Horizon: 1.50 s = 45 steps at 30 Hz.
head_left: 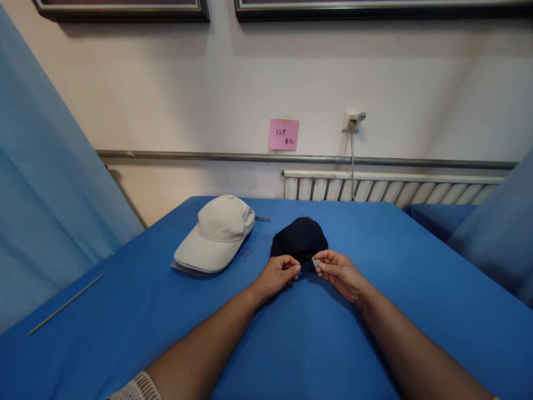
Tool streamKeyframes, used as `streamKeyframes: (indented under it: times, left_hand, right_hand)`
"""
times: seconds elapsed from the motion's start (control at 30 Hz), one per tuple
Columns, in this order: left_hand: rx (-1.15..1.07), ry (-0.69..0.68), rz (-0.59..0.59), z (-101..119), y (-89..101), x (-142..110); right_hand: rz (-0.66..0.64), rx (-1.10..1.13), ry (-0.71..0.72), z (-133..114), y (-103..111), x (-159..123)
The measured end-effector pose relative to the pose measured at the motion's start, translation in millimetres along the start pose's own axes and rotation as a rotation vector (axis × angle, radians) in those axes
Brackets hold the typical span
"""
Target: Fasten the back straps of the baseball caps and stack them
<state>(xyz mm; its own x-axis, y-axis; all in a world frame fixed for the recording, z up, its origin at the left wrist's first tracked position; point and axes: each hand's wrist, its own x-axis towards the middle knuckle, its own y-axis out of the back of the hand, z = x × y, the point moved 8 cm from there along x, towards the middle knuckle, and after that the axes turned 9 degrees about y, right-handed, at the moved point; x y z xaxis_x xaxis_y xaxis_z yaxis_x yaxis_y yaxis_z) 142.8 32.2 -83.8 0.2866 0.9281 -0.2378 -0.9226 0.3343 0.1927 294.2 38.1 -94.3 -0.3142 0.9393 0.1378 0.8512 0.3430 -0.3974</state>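
Note:
A black cap rests on the blue-covered table, its back strap turned toward me. My left hand pinches the strap from the left side, thumb and fingers pressed together. On the right, my right hand pinches the strap's other part by a small silver-grey buckle. The cap's brim is hidden behind its crown. To the left of it sits a light beige cap with a small logo, brim pointing toward me and left; neither hand touches it.
A thin stick lies at the table's left. A small dark strip is beside the beige cap. Blue curtains hang at both sides. Behind the table are a radiator, a rail and a socket with a cord.

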Motion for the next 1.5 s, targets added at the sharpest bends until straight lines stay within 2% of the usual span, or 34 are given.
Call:
streamKeyframes:
  times: [0.4, 0.77, 1.0, 1.13, 1.23, 1.37, 1.5]
  left_hand:
    - [0.146, -0.052, 0.049, 4, -0.2, 1]
    - [0.087, -0.051, 0.084, 0, 0.0, 3]
    - [0.137, -0.067, -0.036, -1, -12.9, 1]
    - [0.069, -0.077, -0.045, -1, -11.2, 3]
    - [0.047, -0.068, -0.067, -5, -10.3, 4]
    - [0.062, -0.065, -0.088, -7, -10.7, 5]
    - [0.087, -0.061, -0.098, -4, -12.3, 2]
  right_hand:
    - [-0.004, -0.043, -0.004, -1, -4, -2]
    - [0.006, -0.16, 0.071, -2, -5, 0]
    - [-0.001, -0.163, 0.102, -1, -6, 1]
    - [-0.039, -0.197, 0.127, -2, -9, 0]
    - [-0.084, -0.298, 0.163, -2, -12, 0]
    - [-0.111, -0.606, 0.253, -8, -12, -1]
    - [-0.199, -0.875, 0.385, -21, -22, -5]
